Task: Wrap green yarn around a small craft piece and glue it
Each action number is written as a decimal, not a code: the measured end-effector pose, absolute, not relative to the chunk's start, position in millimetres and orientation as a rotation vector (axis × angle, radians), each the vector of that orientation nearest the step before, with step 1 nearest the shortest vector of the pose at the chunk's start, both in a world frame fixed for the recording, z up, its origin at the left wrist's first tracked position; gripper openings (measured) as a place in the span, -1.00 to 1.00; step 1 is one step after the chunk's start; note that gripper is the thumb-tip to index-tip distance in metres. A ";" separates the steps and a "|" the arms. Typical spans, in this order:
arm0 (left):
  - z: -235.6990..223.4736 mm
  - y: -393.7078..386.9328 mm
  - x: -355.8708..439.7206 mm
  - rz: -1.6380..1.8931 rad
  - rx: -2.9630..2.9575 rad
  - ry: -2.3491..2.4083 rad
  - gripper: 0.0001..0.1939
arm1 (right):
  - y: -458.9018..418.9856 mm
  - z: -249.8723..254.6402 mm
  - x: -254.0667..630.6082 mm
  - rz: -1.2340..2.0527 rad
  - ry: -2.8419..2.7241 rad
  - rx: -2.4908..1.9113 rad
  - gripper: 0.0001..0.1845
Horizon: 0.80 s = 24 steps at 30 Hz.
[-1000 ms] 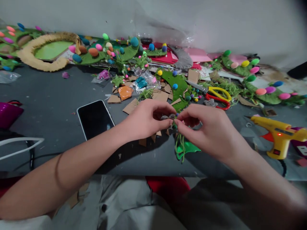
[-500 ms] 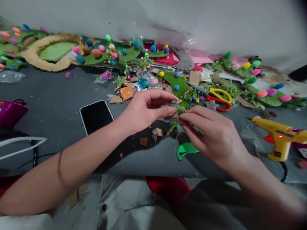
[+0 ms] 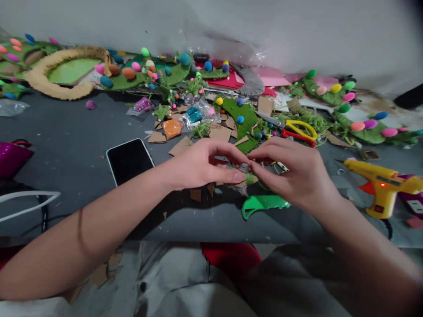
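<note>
Both of my hands meet over the middle of the dark table point(image 3: 76, 145). My left hand point(image 3: 201, 165) pinches a small craft piece point(image 3: 247, 177) wound with green yarn between thumb and fingers. My right hand point(image 3: 297, 176) pinches the same small piece from the right, fingers pressed together on it. Just below the hands lies a green plastic piece point(image 3: 262, 203) near the table's front edge. Brown cardboard scraps point(image 3: 196, 194) lie under my left hand.
A black phone point(image 3: 129, 160) lies to the left of my hands. A yellow glue gun point(image 3: 380, 185) with a lit red lamp stands at the right. Yellow and red scissors point(image 3: 299, 131), green felt wreaths with coloured balls point(image 3: 145, 72), and a tan wreath ring point(image 3: 59, 70) crowd the back.
My hands dropped a little toward the table after being raised half a second ago. My right hand has closed in on the yarn-wound piece. The green plastic piece shows more fully below them.
</note>
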<state>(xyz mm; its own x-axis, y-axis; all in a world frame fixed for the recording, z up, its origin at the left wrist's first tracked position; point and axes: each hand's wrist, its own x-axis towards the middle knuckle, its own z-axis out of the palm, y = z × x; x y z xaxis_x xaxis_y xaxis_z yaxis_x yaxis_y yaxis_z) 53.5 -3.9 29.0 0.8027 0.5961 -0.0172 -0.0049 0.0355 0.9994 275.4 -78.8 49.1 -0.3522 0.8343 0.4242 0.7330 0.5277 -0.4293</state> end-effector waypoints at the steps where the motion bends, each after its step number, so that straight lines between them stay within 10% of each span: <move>1: 28.9 -4.3 54.0 0.492 1.487 0.513 -0.75 | -78.8 50.5 275.1 0.194 -2.173 -1.287 -0.90; 24: 36.4 -8.0 54.3 1.011 1.531 0.733 -0.75 | -93.3 58.9 260.5 0.300 -2.244 -1.449 -0.88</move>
<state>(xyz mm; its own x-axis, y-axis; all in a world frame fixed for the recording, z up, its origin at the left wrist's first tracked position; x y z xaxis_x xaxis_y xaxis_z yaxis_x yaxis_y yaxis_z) 54.3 -8.0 36.4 0.4433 0.8710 0.2118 -0.0693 -0.2022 0.9769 260.5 -93.3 58.9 -0.3470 0.9034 0.2518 0.8054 0.4246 -0.4136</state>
